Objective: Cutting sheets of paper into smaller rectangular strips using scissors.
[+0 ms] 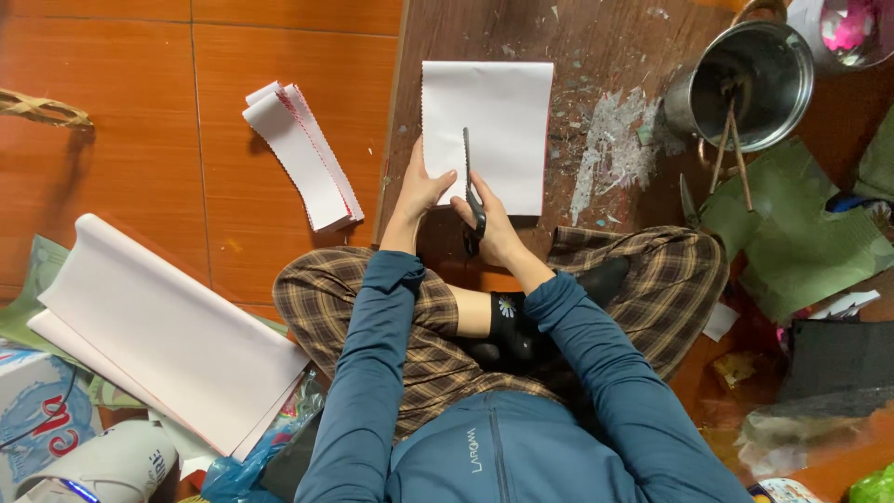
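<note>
- The person sat cross-legged, blue sleeves reaching forward to a white sheet of paper [494, 121] that lay on a dark wooden board [596, 47].
- The right hand [494, 224] sat at the near edge of the paper, its fingers closed around the handles of the scissors [471, 191], the blades pointing away into the sheet.
- The left hand [424, 186] rested on the paper's near left corner, fingers pressed together and flat on it, thumb stretched toward the scissors.
- Left of the paper, a stack of cut strips [303, 154] lay on the orange floor.
- Right of the paper, past white scraps, stood a metal bucket [754, 84] with sticks inside.
</note>
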